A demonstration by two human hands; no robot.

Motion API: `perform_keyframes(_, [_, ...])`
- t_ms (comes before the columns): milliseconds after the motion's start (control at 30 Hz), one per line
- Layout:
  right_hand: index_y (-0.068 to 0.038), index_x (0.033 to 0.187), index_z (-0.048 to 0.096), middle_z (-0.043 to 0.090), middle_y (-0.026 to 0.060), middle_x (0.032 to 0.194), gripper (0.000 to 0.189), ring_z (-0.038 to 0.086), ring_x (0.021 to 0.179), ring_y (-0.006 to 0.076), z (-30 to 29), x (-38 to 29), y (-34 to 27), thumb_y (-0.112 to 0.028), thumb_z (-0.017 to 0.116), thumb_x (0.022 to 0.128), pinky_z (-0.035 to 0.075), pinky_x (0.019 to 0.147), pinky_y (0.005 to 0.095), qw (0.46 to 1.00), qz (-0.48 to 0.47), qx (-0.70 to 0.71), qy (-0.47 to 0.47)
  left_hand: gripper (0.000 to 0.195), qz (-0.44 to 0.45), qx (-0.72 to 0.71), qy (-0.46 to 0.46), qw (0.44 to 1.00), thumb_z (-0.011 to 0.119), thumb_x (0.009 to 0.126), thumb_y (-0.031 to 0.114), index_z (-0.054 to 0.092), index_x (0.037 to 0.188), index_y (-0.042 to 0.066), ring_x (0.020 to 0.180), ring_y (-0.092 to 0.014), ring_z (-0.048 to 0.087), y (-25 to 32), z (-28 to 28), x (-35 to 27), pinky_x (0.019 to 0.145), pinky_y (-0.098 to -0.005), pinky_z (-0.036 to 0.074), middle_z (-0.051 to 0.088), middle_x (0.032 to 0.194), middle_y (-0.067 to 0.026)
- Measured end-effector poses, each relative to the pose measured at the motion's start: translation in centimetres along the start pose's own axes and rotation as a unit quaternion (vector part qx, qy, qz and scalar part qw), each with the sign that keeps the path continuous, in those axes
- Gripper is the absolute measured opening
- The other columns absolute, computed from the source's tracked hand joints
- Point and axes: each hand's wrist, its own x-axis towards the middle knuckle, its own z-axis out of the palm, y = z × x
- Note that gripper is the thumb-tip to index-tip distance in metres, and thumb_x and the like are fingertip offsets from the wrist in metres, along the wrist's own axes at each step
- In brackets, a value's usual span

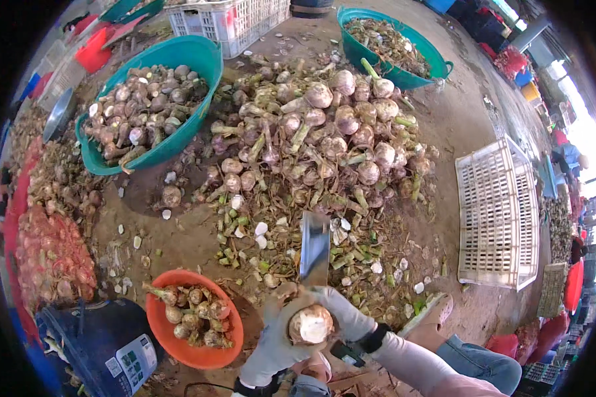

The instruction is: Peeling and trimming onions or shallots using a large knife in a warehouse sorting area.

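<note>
My left hand [280, 330], in a pale glove, holds a trimmed bulb [312, 325], garlic by its look, with a white cut face turned up. My right hand [347, 315], also gloved, is closed at the base of a broad knife blade [315, 248], which points away from me. The knife's handle is hidden by the hands. Beyond the blade lies a heap of untrimmed bulbs [328, 134] with stalks. Cut green stalk pieces [345, 258] and white slices [261, 229] litter the ground around the blade.
An orange bowl [154, 322] of bulbs stands left, beside a dark blue bag [94, 332]. Further off are a green tub [211, 59] of bulbs and another green tub [429, 49] with scraps. White plastic crates [496, 213] stand right. A red mesh bag [54, 258] lies far left.
</note>
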Motion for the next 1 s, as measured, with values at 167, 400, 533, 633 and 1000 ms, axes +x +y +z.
perform_keyframes(167, [-0.005, 0.088, 0.059, 0.059, 0.0006, 0.082, 0.016, 0.055, 0.07, 0.0117, 1.1, 1.6, -2.2, -0.014, 0.069, 0.082, 0.045, 0.06, 0.0275, 0.947, -0.03, -0.311, 0.07, 0.069, -0.246, -0.311, 0.071, 0.915, 0.073, 0.075, 0.017, 0.041, 0.133, 0.002, 0.107, -0.019, 0.053, -1.2, -0.6, -0.2, 0.094, -0.032, 0.042, 0.052, 0.119, -0.0088])
perform_keyframes(400, [-0.006, 0.094, 0.059, 0.061, 0.013, 0.095, 0.034, 0.06, 0.081, 0.0353, 0.6, -0.8, -4.1, -0.025, 0.075, 0.07, 0.048, 0.069, 0.0399, 0.825, -0.165, -0.54, -0.037, 0.025, -0.175, -0.245, 0.185, 0.936, 0.065, 0.077, 0.012, 0.061, 0.101, 0.003, 0.088, -0.029, 0.061, -1.4, -1.9, 0.4, 0.073, -0.0376, 0.049, 0.063, 0.101, -0.0132])
perform_keyframes(533, [-0.008, 0.09, 0.058, 0.059, 0.013, 0.08, 0.03, 0.059, 0.078, 0.0355, -2.8, 0.7, -0.2, -0.03, 0.07, 0.075, 0.047, 0.068, 0.0399, 0.818, 0.013, -0.575, 0.006, 0.027, -0.026, 0.336, 0.216, 0.917, 0.065, 0.075, 0.012, 0.061, 0.1, 0.004, 0.086, -0.034, 0.057, -0.3, -3.2, -0.3, 0.075, -0.0421, 0.046, 0.06, 0.091, -0.0138])
perform_keyframes(633, [-0.007, 0.083, 0.055, 0.058, 0.0133, 0.076, 0.021, 0.06, 0.075, 0.0348, -5.9, 0.5, 0.5, -0.023, 0.068, 0.078, 0.047, 0.068, 0.041, 0.805, 0.067, -0.587, 0.05, 0.035, -0.061, 0.346, 0.292, 0.89, 0.067, 0.073, 0.013, 0.058, 0.106, 0.005, 0.092, -0.034, 0.055, -0.2, -5.2, -1.3, 0.08, -0.0444, 0.043, 0.057, 0.096, -0.0162])
perform_keyframes(1000, [-0.003, 0.096, 0.059, 0.061, 0.0173, 0.096, 0.02, 0.06, 0.09, 0.0361, -10.0, 13.5, -3.2, -0.016, 0.062, 0.081, 0.048, 0.077, 0.0424, 0.764, -0.102, -0.595, 0.227, 0.05, -0.184, 0.122, 0.188, 0.957, 0.066, 0.076, 0.012, 0.05, 0.122, 0.004, 0.117, -0.03, 0.044, -0.1, -4.0, -0.5, 0.099, -0.0415, 0.035, 0.051, 0.122, -0.0161])
